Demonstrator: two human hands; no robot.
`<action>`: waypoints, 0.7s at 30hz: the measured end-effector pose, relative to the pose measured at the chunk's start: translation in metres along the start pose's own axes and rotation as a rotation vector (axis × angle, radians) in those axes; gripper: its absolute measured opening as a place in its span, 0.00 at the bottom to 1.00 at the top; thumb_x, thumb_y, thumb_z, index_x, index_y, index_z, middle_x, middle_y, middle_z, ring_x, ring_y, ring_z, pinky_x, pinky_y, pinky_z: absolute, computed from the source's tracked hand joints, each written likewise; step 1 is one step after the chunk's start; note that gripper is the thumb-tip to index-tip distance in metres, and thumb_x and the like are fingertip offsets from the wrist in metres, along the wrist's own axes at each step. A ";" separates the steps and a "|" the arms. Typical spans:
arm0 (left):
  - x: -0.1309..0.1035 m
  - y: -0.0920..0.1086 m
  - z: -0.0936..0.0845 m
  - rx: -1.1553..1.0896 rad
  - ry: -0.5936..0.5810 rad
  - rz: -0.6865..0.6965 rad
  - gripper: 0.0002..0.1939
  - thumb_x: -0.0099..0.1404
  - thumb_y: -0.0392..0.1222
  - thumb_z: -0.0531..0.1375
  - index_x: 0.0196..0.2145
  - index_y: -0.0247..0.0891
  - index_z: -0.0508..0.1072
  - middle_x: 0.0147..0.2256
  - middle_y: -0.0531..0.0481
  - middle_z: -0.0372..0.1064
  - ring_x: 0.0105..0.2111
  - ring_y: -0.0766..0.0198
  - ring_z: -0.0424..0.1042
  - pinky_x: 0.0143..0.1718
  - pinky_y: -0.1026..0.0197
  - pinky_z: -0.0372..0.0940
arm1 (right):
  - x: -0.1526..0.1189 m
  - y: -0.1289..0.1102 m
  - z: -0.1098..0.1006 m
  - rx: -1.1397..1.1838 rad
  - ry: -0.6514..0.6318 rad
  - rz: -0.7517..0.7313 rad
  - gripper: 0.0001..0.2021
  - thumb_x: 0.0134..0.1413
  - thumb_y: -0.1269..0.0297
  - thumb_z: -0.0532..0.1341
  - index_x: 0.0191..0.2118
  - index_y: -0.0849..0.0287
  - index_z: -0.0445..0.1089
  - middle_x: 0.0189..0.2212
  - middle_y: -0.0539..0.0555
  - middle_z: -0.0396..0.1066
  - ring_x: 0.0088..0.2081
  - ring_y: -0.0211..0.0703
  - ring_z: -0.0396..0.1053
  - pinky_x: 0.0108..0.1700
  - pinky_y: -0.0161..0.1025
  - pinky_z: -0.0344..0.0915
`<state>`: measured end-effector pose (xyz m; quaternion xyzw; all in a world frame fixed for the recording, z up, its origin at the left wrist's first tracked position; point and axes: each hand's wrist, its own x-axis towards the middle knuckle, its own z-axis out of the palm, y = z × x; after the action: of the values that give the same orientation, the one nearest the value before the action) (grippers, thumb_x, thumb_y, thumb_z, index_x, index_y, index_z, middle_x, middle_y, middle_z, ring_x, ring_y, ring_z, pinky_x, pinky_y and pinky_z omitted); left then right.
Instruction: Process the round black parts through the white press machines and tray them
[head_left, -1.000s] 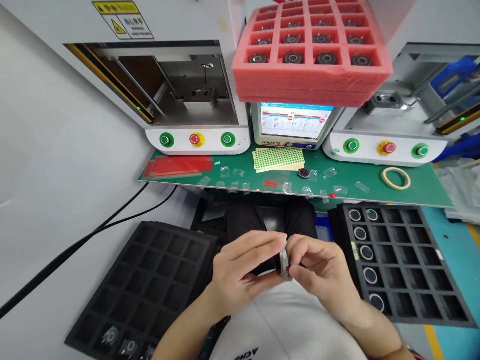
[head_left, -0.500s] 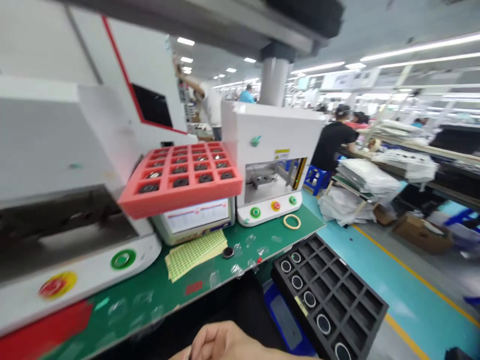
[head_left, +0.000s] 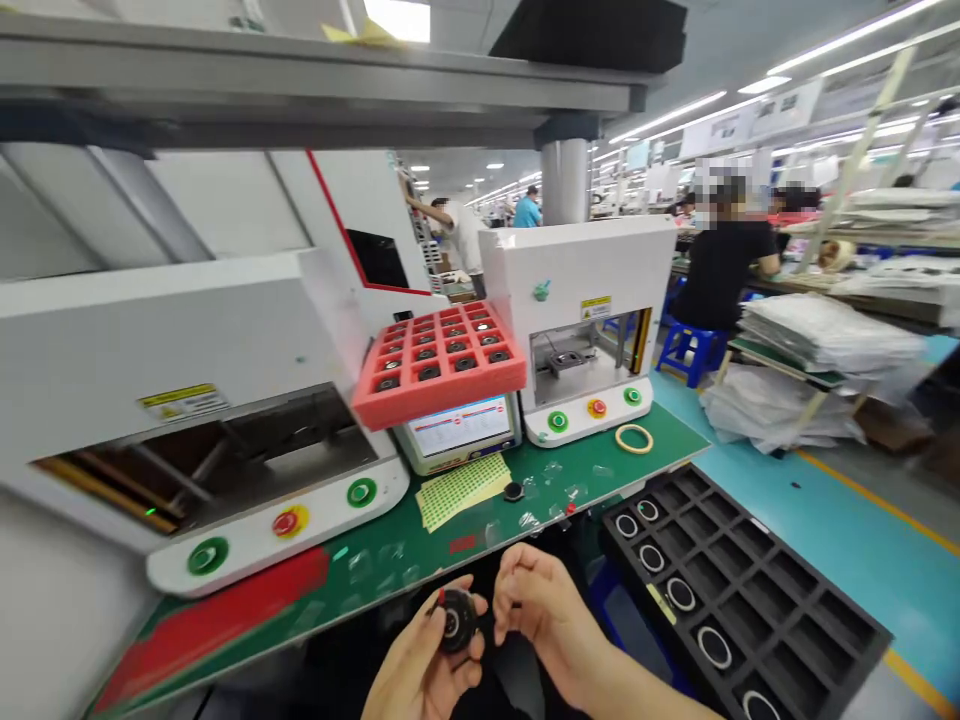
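In the lower middle of the head view, my left hand (head_left: 424, 665) grips a round black watch case (head_left: 456, 620) between thumb and fingers. Its ringed centre faces up, and a small red bit shows at its upper left edge. Close on the right is my right hand (head_left: 544, 605), its fingers curled in toward the thumb. Whether anything small is pinched there is hidden. Both hands are in front of the green table edge, above dark clothing. Another round black piece (head_left: 514, 491) lies on the green table (head_left: 360, 590) ahead.
A pink foam tray (head_left: 442, 385) with several round black parts rests above a small screen (head_left: 461, 428). White machines (head_left: 581, 270) stand left and right. A black compartment tray (head_left: 739, 580), yellow sticker sheets (head_left: 461, 492) and a cream ring (head_left: 634, 438) are nearby. A seated person (head_left: 724, 255) works beyond.
Both hands have come up into view from the bottom edge, showing the watch case in my left hand. The camera view has shifted, bringing more of the left machine into sight.
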<state>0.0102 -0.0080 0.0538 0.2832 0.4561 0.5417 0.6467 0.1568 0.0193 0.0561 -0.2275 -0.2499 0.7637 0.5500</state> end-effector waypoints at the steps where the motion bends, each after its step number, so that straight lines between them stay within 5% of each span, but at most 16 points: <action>1: -0.003 0.000 0.003 -0.041 -0.017 -0.011 0.21 0.54 0.47 0.69 0.44 0.36 0.76 0.36 0.42 0.76 0.24 0.65 0.71 0.22 0.65 0.67 | -0.001 0.000 0.001 -0.022 -0.011 -0.002 0.12 0.43 0.63 0.70 0.28 0.61 0.66 0.19 0.45 0.64 0.21 0.32 0.62 0.26 0.31 0.64; 9: -0.015 0.002 0.014 -0.004 -0.136 0.205 0.18 0.63 0.55 0.60 0.36 0.36 0.70 0.30 0.49 0.68 0.17 0.76 0.54 0.15 0.71 0.51 | -0.013 0.009 -0.003 -0.296 0.078 -0.184 0.09 0.49 0.62 0.68 0.29 0.59 0.68 0.25 0.48 0.66 0.27 0.35 0.64 0.33 0.34 0.63; 16: -0.023 -0.005 0.019 0.201 -0.146 0.365 0.16 0.70 0.52 0.53 0.34 0.36 0.67 0.30 0.51 0.66 0.17 0.77 0.54 0.17 0.70 0.53 | -0.019 0.014 -0.002 -0.435 0.006 -0.301 0.04 0.55 0.62 0.65 0.32 0.55 0.70 0.33 0.50 0.68 0.35 0.38 0.67 0.39 0.34 0.65; 21: -0.026 -0.010 0.017 0.270 -0.123 0.432 0.14 0.72 0.49 0.49 0.37 0.37 0.66 0.23 0.56 0.58 0.19 0.74 0.56 0.21 0.68 0.57 | -0.021 0.011 0.014 -0.448 -0.089 -0.254 0.07 0.58 0.60 0.63 0.42 0.52 0.72 0.42 0.54 0.72 0.42 0.42 0.70 0.41 0.35 0.69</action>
<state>0.0301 -0.0336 0.0598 0.4901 0.4132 0.5833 0.4988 0.1463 -0.0059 0.0614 -0.2767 -0.4631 0.6234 0.5660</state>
